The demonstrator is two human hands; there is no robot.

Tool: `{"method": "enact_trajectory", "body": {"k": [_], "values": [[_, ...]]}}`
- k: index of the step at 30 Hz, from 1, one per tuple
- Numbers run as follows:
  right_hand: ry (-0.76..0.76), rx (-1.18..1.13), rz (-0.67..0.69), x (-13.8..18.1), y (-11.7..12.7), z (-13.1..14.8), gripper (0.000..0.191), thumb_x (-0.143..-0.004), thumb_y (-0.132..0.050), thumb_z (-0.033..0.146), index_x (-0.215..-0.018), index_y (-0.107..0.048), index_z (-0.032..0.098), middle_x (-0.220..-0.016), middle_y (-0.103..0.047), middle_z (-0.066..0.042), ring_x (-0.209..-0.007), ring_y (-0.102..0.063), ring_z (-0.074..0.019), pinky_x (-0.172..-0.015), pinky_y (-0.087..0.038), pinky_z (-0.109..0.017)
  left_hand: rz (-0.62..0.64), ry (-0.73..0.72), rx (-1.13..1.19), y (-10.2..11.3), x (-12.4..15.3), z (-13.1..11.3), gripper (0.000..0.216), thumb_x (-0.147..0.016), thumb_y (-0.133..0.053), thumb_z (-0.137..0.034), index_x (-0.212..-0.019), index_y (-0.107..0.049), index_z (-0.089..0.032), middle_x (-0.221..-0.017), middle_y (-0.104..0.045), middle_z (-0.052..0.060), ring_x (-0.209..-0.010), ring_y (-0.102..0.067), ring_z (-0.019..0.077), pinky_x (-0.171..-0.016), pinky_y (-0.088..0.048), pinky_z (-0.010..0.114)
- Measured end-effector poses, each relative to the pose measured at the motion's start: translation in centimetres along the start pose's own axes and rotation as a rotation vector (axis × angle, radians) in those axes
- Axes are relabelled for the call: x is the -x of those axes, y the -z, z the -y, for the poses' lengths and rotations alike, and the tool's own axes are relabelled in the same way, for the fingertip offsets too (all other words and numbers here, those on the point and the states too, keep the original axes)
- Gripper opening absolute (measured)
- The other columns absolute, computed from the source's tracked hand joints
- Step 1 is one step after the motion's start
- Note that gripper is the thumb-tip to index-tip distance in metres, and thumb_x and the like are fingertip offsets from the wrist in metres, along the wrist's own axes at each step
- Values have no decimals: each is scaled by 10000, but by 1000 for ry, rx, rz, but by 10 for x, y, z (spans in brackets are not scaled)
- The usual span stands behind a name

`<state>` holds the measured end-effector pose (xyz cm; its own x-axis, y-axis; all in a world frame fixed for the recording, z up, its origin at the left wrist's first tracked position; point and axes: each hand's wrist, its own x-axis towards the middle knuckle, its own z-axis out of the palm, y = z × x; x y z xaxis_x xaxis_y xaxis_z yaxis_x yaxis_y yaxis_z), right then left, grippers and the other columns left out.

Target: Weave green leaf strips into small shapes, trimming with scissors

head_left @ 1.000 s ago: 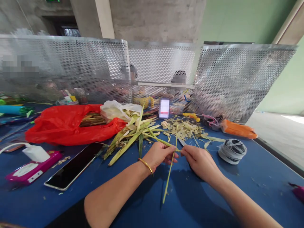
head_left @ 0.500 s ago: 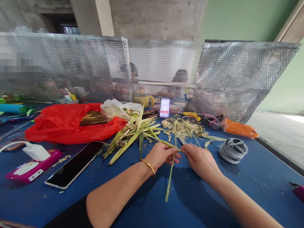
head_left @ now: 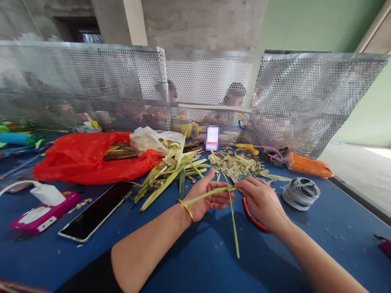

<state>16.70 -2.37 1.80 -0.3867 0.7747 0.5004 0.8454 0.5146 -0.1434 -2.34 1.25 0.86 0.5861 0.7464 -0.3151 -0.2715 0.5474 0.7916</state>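
My right hand [head_left: 262, 203] pinches two crossed pale green leaf strips [head_left: 234, 234] at their crossing point. One strip runs up and down, its lower end hanging toward me. The other reaches left across the palm and wrist of my left hand [head_left: 200, 209], which is open with palm up, thumb raised and fingers stretched out behind the strips. Partly hidden under my right hand, a curved red handle [head_left: 251, 216] lies on the table; the rest of that tool is covered.
Left of my hands lie a heap of long leaves [head_left: 161, 185], a red plastic bag [head_left: 76, 156], a phone [head_left: 97, 211] and a magenta power strip [head_left: 61, 205]. Leaf scraps [head_left: 241, 162] sit ahead; a yarn ball [head_left: 301, 194] stands right. Perforated metal screens [head_left: 210, 77] close off the back.
My left hand has let go of the strips, and its fingers have opened. The strips have turned, their near end swinging right. The red handle has come into view beside my right hand.
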Motion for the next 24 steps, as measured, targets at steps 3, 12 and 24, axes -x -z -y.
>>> {"method": "enact_trajectory", "body": {"k": [3, 12, 24], "values": [[25, 26, 21, 0, 1, 0, 236, -941, -400, 139, -926, -626, 206, -816, -638, -29, -789, -575, -182, -781, -380, -312, -14, -33, -141, 0, 1, 1, 419, -773, -648, -494, -953, -678, -118, -900, -735, 131, -736, -702, 185, -594, -518, 225], [89, 66, 16, 0, -1, 3, 267, -950, -400, 143, -913, -659, 197, -787, -649, -36, -769, -575, -181, -826, -358, -329, -49, -21, -272, -5, 0, 5, 218, -742, -709, -313, -849, -690, -124, -851, -738, 94, -507, -611, 82, -393, -349, 158], [-49, -6, -213, -1, 11, -3, 197, -925, -501, 225, -1054, -647, 195, -1048, -673, -71, -980, -592, -222, -856, -391, -354, -192, -46, -123, -11, 1, 8, 205, -853, -588, -284, -828, -674, -100, -870, -735, 126, -615, -685, 139, -495, -492, 190]]}}
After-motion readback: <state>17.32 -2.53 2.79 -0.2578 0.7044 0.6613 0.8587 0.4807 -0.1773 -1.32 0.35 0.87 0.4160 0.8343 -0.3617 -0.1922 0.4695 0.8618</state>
